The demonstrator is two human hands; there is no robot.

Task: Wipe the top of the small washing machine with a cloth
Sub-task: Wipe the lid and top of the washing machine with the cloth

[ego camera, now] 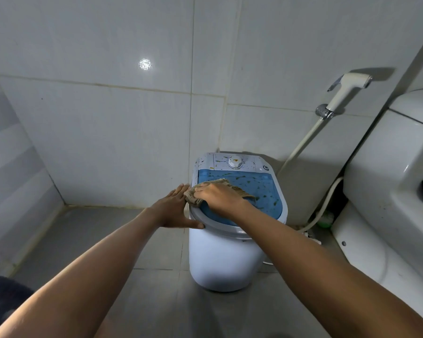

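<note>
**Debris may go over the rim instead of into the cloth**

The washer point(226, 252) stands on the grey floor point(132, 240) by the tiled wall point(108, 118), with a toilet point(388, 179) to its right. The right hand point(217, 195) presses a cloth point(193, 197) flat on the lid point(261, 193) near its left edge, fingers together and curled over the cloth. The left hand point(175, 208) lies open against the washer's left rim, fingers straight and together, thumb under the edge, holding nothing.

Risks, as I judge them: green and orange flecks dot the lid and the control panel point(232, 162). A sweep to the left would likely push them off the edge onto the floor unless the left hand catches them. The washer looks light and narrow at the base, so a hard push could slide or tip it if the bracing hand lets go. Flecks near the knob point(235, 162) may lodge around it.

The cloth is coarse, brownish, loosely woven and frayed at the edge. The lid is smooth translucent blue plastic, rounded at the front, in a pale frame. The body is glossy white and barrel-shaped.
</note>
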